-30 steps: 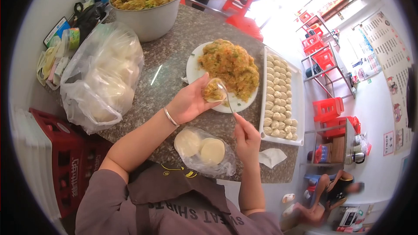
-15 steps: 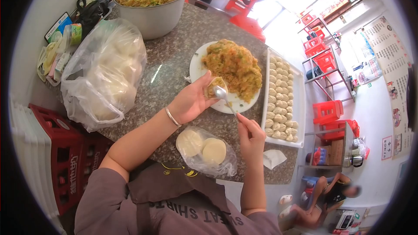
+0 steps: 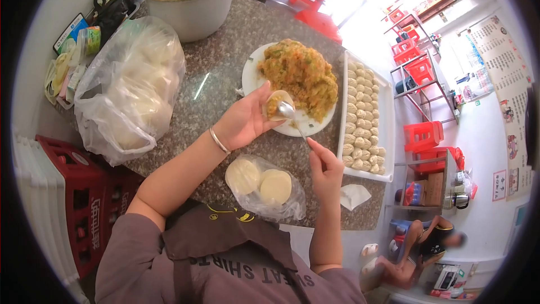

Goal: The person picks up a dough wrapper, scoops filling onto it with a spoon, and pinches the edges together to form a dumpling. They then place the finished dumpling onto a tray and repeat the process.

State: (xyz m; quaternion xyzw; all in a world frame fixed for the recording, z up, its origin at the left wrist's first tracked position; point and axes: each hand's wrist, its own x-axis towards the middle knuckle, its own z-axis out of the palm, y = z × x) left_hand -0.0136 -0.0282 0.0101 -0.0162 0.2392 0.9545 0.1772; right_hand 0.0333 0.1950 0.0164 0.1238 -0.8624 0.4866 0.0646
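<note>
In my left hand (image 3: 242, 117) a round dough wrapper (image 3: 272, 105) is cupped, with some orange-green filling on it. My right hand (image 3: 326, 171) grips the handle of a metal spoon (image 3: 286, 110), whose bowl is at the wrapper. Just beyond, a heap of filling (image 3: 301, 76) sits on a white plate (image 3: 251, 73). Nearer my body, two stacks of round wrappers (image 3: 275, 187) lie in a clear plastic bag (image 3: 292, 206). On the right, rows of folded dumplings (image 3: 360, 118) fill a white tray (image 3: 387, 135).
A big metal pot (image 3: 197, 17) of filling stands at the back left, beside a large plastic bag (image 3: 132, 90). White paper (image 3: 354, 196) lies at the counter's (image 3: 219, 67) right edge. Red crates (image 3: 84, 202) are at lower left. Another person (image 3: 430, 247) sits at lower right.
The view has shifted slightly, so most things appear a little higher. The spoon's bowl has moved slightly right over the wrapper, and the wrapper now lies more open to view.
</note>
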